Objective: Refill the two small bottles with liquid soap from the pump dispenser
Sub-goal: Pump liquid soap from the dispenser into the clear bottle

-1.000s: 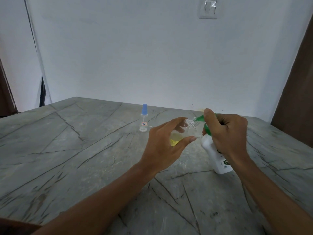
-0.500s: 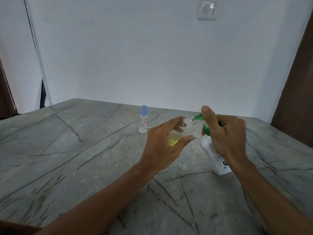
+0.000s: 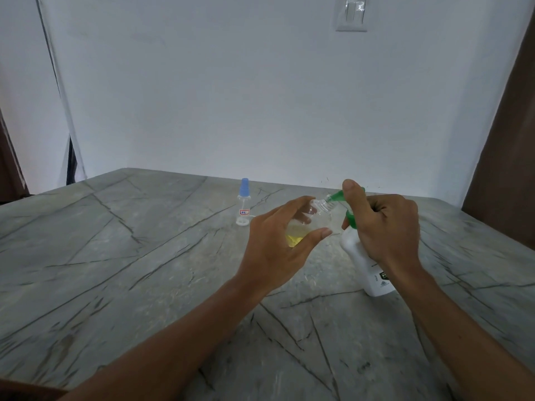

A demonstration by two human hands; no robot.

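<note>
1. The clear bottle [image 3: 307, 227] is held tilted above the bench [image 3: 115, 256] in the curled grip of the left hand [image 3: 272, 251], yellow soap pooled inside.
2. Its mouth is set at the green nozzle [image 3: 337, 195] of the pump dispenser [image 3: 363, 267].
3. The pump head is clasped in the closed grip of the right hand [image 3: 386, 227].
4. The blue-capped bottle [image 3: 243, 204] is stood upright on the bench, apart.

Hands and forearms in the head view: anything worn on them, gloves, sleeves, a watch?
Nothing worn shows. The left hand and right hand are bare: no gloves or rings. The left forearm and right forearm are bare, no watch or sleeve up to the frame's edge. A dark reddish strip in the bottom left corner may be clothing; I cannot tell.
</note>
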